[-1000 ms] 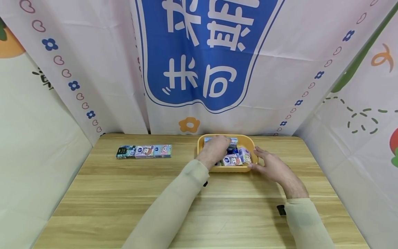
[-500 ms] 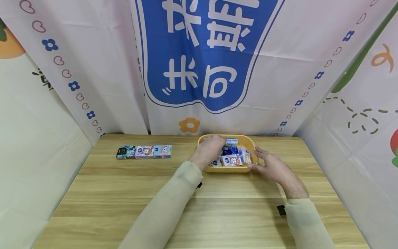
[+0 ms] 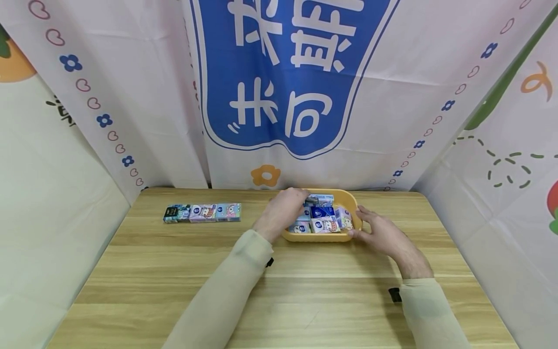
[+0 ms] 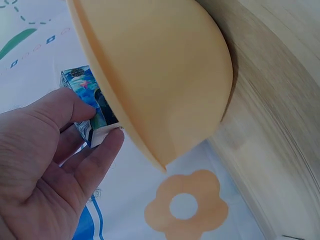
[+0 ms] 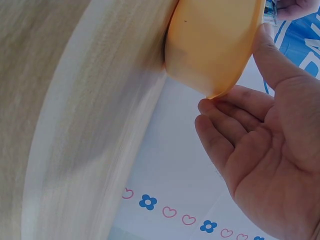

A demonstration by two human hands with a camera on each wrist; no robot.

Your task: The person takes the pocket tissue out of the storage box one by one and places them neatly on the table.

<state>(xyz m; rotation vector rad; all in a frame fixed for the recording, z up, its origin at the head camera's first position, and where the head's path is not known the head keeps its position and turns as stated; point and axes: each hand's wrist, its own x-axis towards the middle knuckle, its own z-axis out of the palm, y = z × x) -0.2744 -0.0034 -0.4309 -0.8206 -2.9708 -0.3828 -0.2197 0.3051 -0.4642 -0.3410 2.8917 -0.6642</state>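
In the head view my left hand is over the left end of a yellow plastic basket. Its thumb and fingers pinch a small blue-green tissue pack, which shows above the basket's rim in the left wrist view. My right hand holds the basket's right end, thumb toward the front and fingers toward the back. Inside the basket lie several tissue packs, among them a dark blue pack, a white-and-purple pack and a lilac pack by the right wall.
Left of the basket, a dark teal pack, a lilac-printed pack and a light blue pack lie end to end in a row on the wooden table. A printed curtain hangs behind the table's back edge.
My left hand has moved left, from over the middle of the basket to its left end, with the tissue pack. More packs inside now show. My right hand has stayed in place.
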